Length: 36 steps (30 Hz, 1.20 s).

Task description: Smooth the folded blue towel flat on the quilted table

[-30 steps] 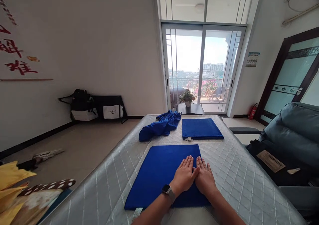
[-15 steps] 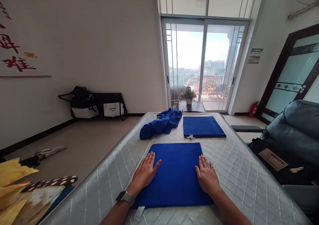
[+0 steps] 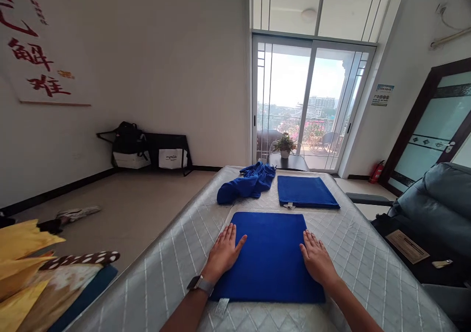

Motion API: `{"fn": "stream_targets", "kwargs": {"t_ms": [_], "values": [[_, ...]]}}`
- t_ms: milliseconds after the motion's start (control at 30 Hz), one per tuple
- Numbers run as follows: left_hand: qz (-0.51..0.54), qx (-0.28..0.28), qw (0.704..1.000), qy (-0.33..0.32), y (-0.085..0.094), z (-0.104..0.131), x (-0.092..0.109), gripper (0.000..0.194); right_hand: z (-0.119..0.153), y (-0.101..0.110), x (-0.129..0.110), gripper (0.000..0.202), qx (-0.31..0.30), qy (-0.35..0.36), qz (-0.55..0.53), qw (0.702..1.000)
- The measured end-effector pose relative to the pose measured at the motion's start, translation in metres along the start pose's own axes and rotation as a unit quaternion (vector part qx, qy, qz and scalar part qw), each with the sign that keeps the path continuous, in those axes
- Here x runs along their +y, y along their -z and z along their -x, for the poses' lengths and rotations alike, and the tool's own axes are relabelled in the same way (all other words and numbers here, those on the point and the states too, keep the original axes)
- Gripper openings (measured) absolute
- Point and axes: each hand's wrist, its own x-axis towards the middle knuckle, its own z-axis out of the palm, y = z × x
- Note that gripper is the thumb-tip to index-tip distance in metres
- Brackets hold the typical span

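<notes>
A flat blue cloth (image 3: pixel 272 258) lies on the silver quilted surface (image 3: pixel 176 258), a white tag at its near left corner. My left hand (image 3: pixel 223 253) rests palm down on its left edge, fingers stretched out, a watch on the wrist. On the right edge lies my right hand (image 3: pixel 317 257), also flat and holding nothing. Beyond it, a neatly folded blue cloth (image 3: pixel 307 191) lies at the far right. A crumpled blue cloth (image 3: pixel 248 184) is heaped at the far left.
A dark chair (image 3: pixel 441 199) with a brown card stands at the right. At the lower left are yellow and patterned fabrics (image 3: pixel 25 243). A potted plant (image 3: pixel 285 144) stands on a small table beyond the far edge.
The camera view has tilted and turned slightly left, so everything appears shifted to the right. Both hands remain flat on the cloth's edges.
</notes>
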Motion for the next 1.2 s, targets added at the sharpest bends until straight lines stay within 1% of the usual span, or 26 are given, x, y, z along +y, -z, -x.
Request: {"fn": "stream_targets", "kwargs": {"t_ms": [67,133,267,367,467,567,733,767,833,967,1033,1100,1133,1200], "values": [[0.003,-0.002,1.000,0.004,0.001,0.000,0.000,0.093,-0.006,0.005,0.001,0.064,-0.001,0.013,0.005,1.000],[0.002,0.008,1.000,0.001,-0.002,0.000,-0.002,0.093,-0.015,0.010,0.000,0.064,-0.003,0.023,0.009,1.000],[0.003,0.035,0.999,-0.009,-0.012,-0.002,-0.006,0.090,-0.040,0.018,-0.001,0.063,-0.005,0.018,0.008,1.000],[0.006,0.051,0.999,-0.011,-0.015,-0.003,-0.006,0.087,-0.060,0.019,-0.003,0.062,0.001,0.013,0.005,1.000],[0.000,0.040,0.999,0.001,-0.013,-0.002,-0.005,0.088,-0.076,0.015,-0.003,0.062,0.008,0.003,-0.001,1.000],[-0.004,0.027,1.000,0.003,-0.012,-0.001,-0.007,0.089,-0.085,0.006,-0.001,0.061,0.017,-0.010,-0.006,1.000],[-0.003,0.055,0.997,-0.058,-0.022,-0.002,-0.017,0.078,-0.089,-0.006,0.004,0.060,0.028,-0.012,-0.008,1.000],[-0.004,0.056,0.997,-0.061,-0.024,-0.003,-0.018,0.076,-0.090,-0.007,0.005,0.060,0.030,-0.010,-0.009,0.999],[-0.012,0.046,0.998,-0.045,-0.023,-0.003,-0.018,0.079,-0.091,-0.009,0.007,0.060,0.034,-0.008,-0.010,0.999],[-0.039,-0.004,0.999,0.007,-0.010,-0.002,-0.011,0.087,-0.093,-0.011,0.008,0.061,0.043,-0.004,-0.018,0.999],[-0.055,-0.025,0.998,0.020,-0.003,-0.002,-0.006,0.090,-0.093,-0.012,0.008,0.061,0.048,-0.004,-0.024,0.999],[-0.068,-0.031,0.997,0.012,0.002,-0.002,0.006,0.092,-0.093,-0.013,0.008,0.061,0.054,-0.005,-0.030,0.998],[-0.068,-0.029,0.997,-0.002,0.004,-0.002,0.014,0.091,-0.093,-0.014,0.008,0.061,0.056,-0.007,-0.033,0.998],[-0.055,-0.025,0.997,-0.048,0.006,-0.004,0.039,0.087,-0.094,-0.015,0.008,0.061,0.061,-0.008,-0.039,0.997]]}}
